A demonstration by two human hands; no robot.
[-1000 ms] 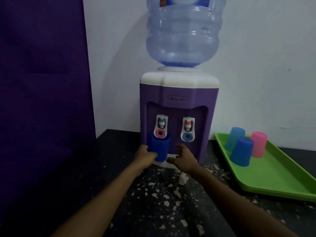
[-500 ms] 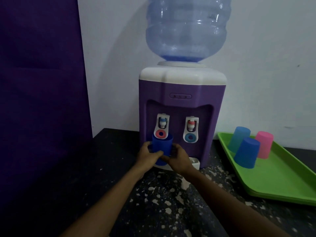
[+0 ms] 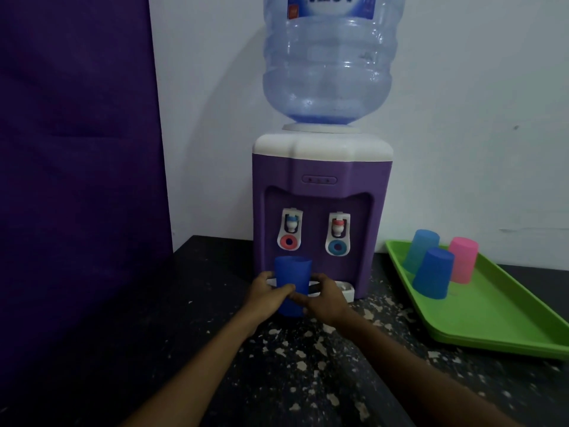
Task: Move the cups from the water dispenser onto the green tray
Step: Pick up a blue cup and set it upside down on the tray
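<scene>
A dark blue cup stands upright, mouth up, just in front of the purple water dispenser, below its left tap. My left hand wraps its left side and my right hand its right side, so both grip the cup's lower half. On the green tray to the right stand three upturned cups: a light blue cup, a dark blue one and a pink cup.
A large clear water bottle sits on top of the dispenser. The dispenser's white drip tray shows behind my right hand. The counter is dark with pale specks. A purple panel rises on the left, a white wall behind.
My right hand has closed onto the cup alongside the left. The cup has come down and toward me, away from the left tap.
</scene>
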